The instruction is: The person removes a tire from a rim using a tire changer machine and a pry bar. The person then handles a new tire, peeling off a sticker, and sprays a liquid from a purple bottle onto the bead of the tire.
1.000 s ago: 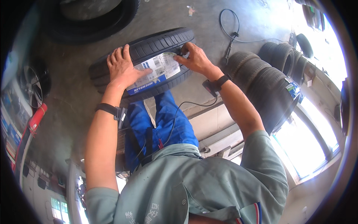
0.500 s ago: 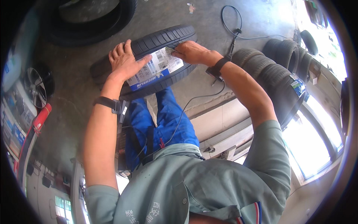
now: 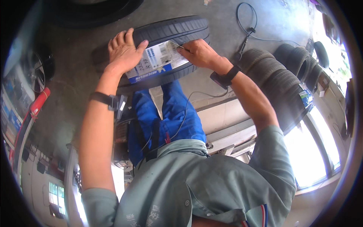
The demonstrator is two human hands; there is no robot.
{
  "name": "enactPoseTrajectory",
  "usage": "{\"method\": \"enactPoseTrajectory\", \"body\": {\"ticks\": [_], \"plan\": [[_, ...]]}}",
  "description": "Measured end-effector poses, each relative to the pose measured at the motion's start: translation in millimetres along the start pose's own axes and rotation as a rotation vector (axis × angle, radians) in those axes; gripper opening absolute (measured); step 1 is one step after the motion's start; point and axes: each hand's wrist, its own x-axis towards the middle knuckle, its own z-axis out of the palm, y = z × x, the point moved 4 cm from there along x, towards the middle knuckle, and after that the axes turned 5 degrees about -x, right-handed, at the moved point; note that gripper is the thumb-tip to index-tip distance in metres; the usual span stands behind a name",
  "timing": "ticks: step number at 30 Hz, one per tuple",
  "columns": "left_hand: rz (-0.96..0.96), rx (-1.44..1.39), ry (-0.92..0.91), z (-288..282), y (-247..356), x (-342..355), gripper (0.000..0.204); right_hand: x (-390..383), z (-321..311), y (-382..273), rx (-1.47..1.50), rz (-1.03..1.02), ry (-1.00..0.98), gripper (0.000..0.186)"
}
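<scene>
A black tyre [image 3: 170, 28] stands on its tread before my legs, its grooved tread turned up toward me. A white and blue paper label [image 3: 155, 56] lies across the tread. My left hand [image 3: 126, 49] rests open on the tyre's left part, fingers spread over the tread, thumb at the label's upper left edge. My right hand [image 3: 198, 53] is closed at the label's upper right corner, pinching its edge. A thin dark line shows by those fingertips; whether it is the lifted edge or a slim tool, I cannot tell.
Several used tyres [image 3: 272, 75] lie in a row at the right. An air hose with a metal fitting [image 3: 246, 41] lies on the floor beyond my right hand. Another tyre [image 3: 94, 17] lies at the far left. A wheel rim [image 3: 38, 72] and a red bar [image 3: 39, 101] are at the left.
The view has shifted, so the tyre sits higher in it. My left thumb has moved to the label's upper edge. My right hand stays at the label's right corner.
</scene>
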Motion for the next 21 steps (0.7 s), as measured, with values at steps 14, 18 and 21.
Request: {"method": "enactPoseTrajectory", "body": {"ticks": [14, 18, 21], "plan": [[0.020, 0.040, -0.026, 12, -16, -6, 0.078, 5, 2, 8, -0.359, 0.155, -0.151, 0.063], [0.023, 0.041, -0.004, 10, -15, -6, 0.077, -3, 8, -10, -0.389, 0.160, -0.187, 0.054], [0.021, 0.040, 0.011, 7, -7, -3, 0.076, -1, 18, 12, -0.192, 0.144, -0.074, 0.044]]}}
